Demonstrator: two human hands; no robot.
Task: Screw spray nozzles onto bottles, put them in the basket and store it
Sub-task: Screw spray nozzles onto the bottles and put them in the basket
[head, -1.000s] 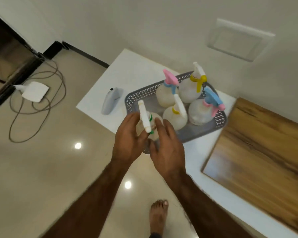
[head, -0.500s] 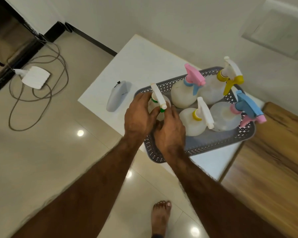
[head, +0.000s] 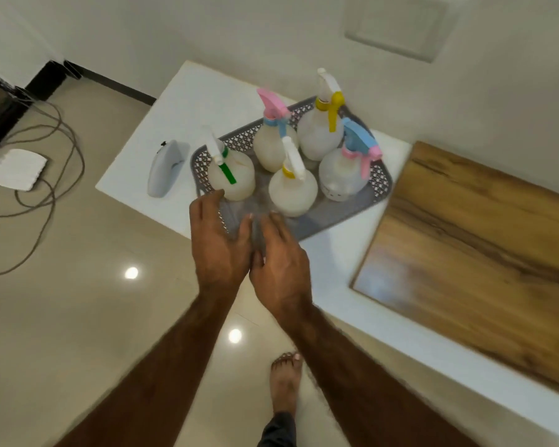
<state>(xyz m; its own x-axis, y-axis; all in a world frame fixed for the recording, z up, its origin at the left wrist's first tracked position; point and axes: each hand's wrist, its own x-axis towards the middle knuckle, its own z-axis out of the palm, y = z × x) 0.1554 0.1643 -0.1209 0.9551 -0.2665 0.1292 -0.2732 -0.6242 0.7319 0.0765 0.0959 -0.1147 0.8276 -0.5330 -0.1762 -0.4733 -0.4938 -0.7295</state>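
A grey perforated basket [head: 381,183] stands on the white table [head: 181,98], and all five bottles stand upright inside it, each with a spray nozzle on top. In the basket's near-left corner is the bottle with the green trigger [head: 236,179]. At the middle of the basket's near side is the bottle with the yellow collar [head: 292,191]. Along the basket's far side are the bottle with the pink nozzle [head: 271,146] and, taller, the bottle with the yellow trigger [head: 318,137]. At the basket's right end is the bottle with the blue nozzle [head: 339,177].

The left hand [head: 220,240] is over the basket's near-left rim, fingers spread and straight, its grip released and holding nothing; the fingertips lie just beside the base of the green-trigger bottle. The right hand [head: 281,262] is right next to it over the basket's near rim, fingers also extended, its grip likewise released. Both hands are blurred, so it cannot be told whether they touch the rim.

Just left of the basket, on the table, lies a small pale grey device [head: 167,169]. To the basket's right, a wooden board [head: 481,253] covers the table. Well to the basket's left, on the floor, a white adapter [head: 17,169] lies among loops of cable [head: 75,162]. A bare foot [head: 286,379] stands on the floor on the near side of the basket.
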